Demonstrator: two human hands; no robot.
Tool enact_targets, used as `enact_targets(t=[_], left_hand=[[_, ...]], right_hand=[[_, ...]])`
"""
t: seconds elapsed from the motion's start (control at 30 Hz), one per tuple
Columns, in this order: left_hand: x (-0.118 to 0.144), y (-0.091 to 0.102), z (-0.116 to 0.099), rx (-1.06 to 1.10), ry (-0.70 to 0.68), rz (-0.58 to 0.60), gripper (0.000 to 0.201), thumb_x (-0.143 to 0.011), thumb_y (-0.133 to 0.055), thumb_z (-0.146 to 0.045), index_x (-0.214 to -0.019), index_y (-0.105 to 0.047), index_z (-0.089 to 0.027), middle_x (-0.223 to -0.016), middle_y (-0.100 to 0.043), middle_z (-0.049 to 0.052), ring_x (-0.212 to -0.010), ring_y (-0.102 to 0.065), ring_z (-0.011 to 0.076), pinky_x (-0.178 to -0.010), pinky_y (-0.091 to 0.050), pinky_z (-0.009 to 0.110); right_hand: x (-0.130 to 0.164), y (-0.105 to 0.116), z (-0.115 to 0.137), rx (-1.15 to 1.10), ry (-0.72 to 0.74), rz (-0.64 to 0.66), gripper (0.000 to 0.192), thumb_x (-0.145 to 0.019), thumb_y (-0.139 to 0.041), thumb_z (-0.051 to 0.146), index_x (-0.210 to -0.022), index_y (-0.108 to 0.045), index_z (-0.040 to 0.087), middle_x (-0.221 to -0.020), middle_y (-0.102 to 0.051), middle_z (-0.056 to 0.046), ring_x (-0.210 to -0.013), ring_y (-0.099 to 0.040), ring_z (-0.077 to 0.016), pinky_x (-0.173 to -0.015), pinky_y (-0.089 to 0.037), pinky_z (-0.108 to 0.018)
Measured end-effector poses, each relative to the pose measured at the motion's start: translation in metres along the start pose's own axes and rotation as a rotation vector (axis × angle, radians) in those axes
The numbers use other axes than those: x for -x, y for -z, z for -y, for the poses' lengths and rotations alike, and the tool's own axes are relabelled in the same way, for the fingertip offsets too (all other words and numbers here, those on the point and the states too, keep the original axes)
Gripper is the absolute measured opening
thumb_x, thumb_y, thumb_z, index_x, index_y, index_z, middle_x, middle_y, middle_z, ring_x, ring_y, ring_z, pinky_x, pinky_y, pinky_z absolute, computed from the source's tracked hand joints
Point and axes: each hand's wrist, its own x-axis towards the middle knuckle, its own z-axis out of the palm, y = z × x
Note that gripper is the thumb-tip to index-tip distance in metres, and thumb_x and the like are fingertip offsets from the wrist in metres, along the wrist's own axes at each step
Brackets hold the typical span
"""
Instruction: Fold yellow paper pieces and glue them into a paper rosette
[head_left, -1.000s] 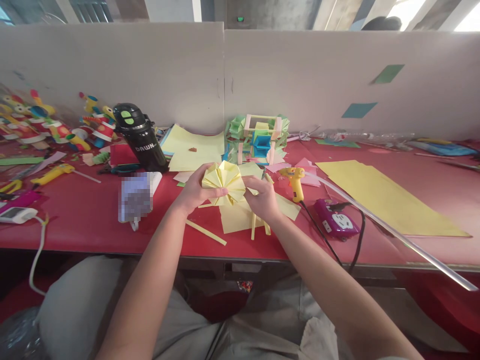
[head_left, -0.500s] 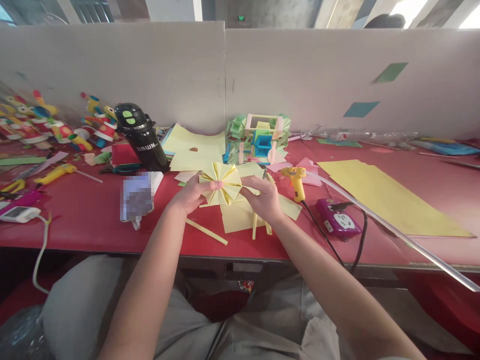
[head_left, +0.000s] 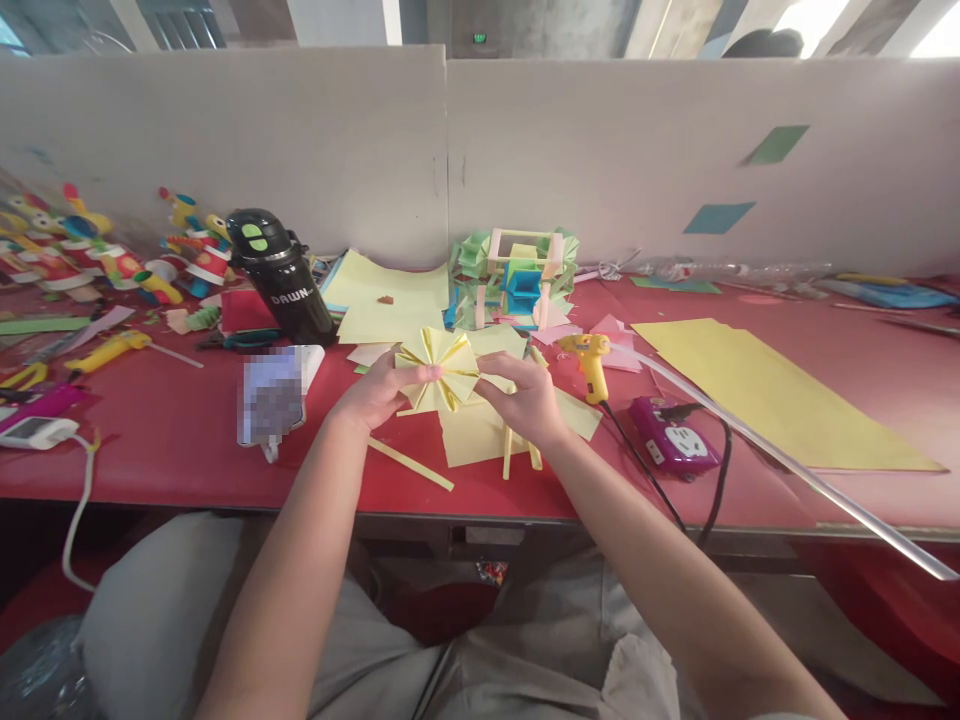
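A round, pleated yellow paper rosette (head_left: 452, 385) is held up over the table between both hands. My left hand (head_left: 381, 391) grips it from the left, thumb pressed across the front at its centre. My right hand (head_left: 523, 392) pinches its right edge with closed fingers. Under them lie pale yellow paper sheets (head_left: 472, 436) and a narrow paper strip (head_left: 411, 464). Rolled paper sticks (head_left: 508, 455) show below my right hand. Behind stands a paper model (head_left: 517, 275) with green folded wheels, a pink and yellow frame and blue folds inside.
A yellow glue gun (head_left: 591, 362) with a long clear glue stick (head_left: 795, 465) lies right, beside a purple power socket (head_left: 673, 438) and yellow sheets (head_left: 780, 400). Left are a black bottle (head_left: 281, 275), a phone (head_left: 274, 398), another glue gun (head_left: 112, 352) and several colourful figures (head_left: 116, 250).
Hardly anything differs. The whole view shifts slightly, and both hands keep the same hold on the rosette.
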Motion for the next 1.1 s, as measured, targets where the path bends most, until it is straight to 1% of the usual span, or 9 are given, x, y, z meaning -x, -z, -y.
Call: enact_targets(t=[0.23,0.47,0.63,0.7,0.73,0.83,0.93,1.03,1.1], left_hand=[[0.001,0.002,0.001,-0.009,0.029,-0.018,0.053,-0.064,-0.084,-0.025,-0.115,-0.071,-0.016,-0.106,-0.074,0.012,-0.103,-0.069,0.0335,-0.083,-0.057,0.042],[0.000,0.003,0.001,0.011,-0.016,0.001,0.050,-0.065,-0.084,-0.026,-0.113,-0.072,-0.016,-0.105,-0.075,0.010,-0.104,-0.069,0.0319,-0.087,-0.056,0.041],[0.001,0.001,0.000,0.001,-0.024,-0.012,0.049,-0.063,-0.084,-0.026,-0.109,-0.072,-0.015,-0.099,-0.076,0.009,-0.100,-0.070,0.0307,-0.086,-0.056,0.040],[0.000,-0.001,0.000,-0.005,-0.022,-0.028,0.048,-0.062,-0.085,-0.027,-0.107,-0.072,-0.015,-0.099,-0.076,0.009,-0.100,-0.070,0.0307,-0.085,-0.056,0.040],[0.000,-0.001,0.001,-0.005,-0.028,-0.049,0.047,-0.062,-0.085,-0.027,-0.106,-0.072,-0.015,-0.099,-0.075,0.009,-0.100,-0.070,0.0304,-0.085,-0.056,0.040],[-0.004,0.000,0.003,-0.015,-0.085,-0.203,0.047,-0.060,-0.088,-0.030,-0.101,-0.071,-0.016,-0.101,-0.075,0.009,-0.099,-0.070,0.0285,-0.086,-0.055,0.039],[-0.009,0.001,0.008,-0.105,-0.129,-0.422,0.054,-0.056,-0.090,-0.034,-0.102,-0.067,-0.017,-0.106,-0.073,0.009,-0.100,-0.070,0.0282,-0.089,-0.054,0.040],[-0.012,0.000,0.013,-0.323,-0.109,-0.586,0.068,-0.056,-0.091,-0.035,-0.113,-0.059,-0.019,-0.116,-0.070,0.011,-0.109,-0.067,0.0294,-0.093,-0.053,0.042],[-0.012,-0.001,0.015,-0.473,-0.107,-0.600,0.073,-0.059,-0.089,-0.036,-0.120,-0.052,-0.021,-0.123,-0.066,0.012,-0.116,-0.064,0.0297,-0.096,-0.052,0.042]], right_hand=[[0.000,0.002,0.000,-0.013,0.038,0.033,0.012,-0.084,-0.064,0.017,-0.074,-0.067,0.022,-0.085,-0.073,-0.005,-0.087,-0.071,-0.0209,-0.077,-0.057,-0.035],[-0.002,0.002,-0.001,0.022,0.061,0.017,0.007,-0.086,-0.069,0.026,-0.092,-0.072,0.025,-0.099,-0.075,-0.007,-0.094,-0.068,-0.0226,-0.083,-0.056,-0.040],[-0.003,0.003,-0.003,0.122,0.088,-0.004,0.010,-0.088,-0.064,0.021,-0.080,-0.069,0.024,-0.093,-0.071,-0.005,-0.090,-0.064,-0.0212,-0.082,-0.053,-0.040],[-0.004,0.003,-0.004,0.142,0.062,0.010,0.006,-0.087,-0.064,0.021,-0.085,-0.069,0.024,-0.096,-0.069,-0.005,-0.092,-0.063,-0.0212,-0.081,-0.053,-0.039],[-0.004,0.003,-0.005,0.147,0.039,0.026,0.007,-0.086,-0.066,0.023,-0.092,-0.070,0.024,-0.099,-0.068,-0.006,-0.093,-0.063,-0.0213,-0.079,-0.052,-0.037],[-0.009,0.012,-0.008,0.214,-0.093,0.051,0.028,-0.082,-0.072,0.029,-0.109,-0.067,0.022,-0.098,-0.067,-0.007,-0.086,-0.062,-0.0198,-0.070,-0.050,-0.033],[-0.015,0.032,-0.005,0.399,-0.338,0.078,0.008,-0.083,-0.066,0.026,-0.088,-0.068,0.019,-0.079,-0.065,-0.003,-0.070,-0.058,-0.0159,-0.066,-0.045,-0.030],[-0.014,0.056,0.009,0.627,-0.616,0.348,0.023,-0.083,-0.065,0.034,-0.067,-0.060,0.020,-0.068,-0.063,-0.002,-0.063,-0.055,-0.0155,-0.059,-0.038,-0.029],[-0.009,0.067,0.019,0.735,-0.730,0.562,0.031,-0.081,-0.066,0.041,-0.061,-0.055,0.021,-0.062,-0.060,-0.001,-0.058,-0.053,-0.0153,-0.054,-0.033,-0.029]])
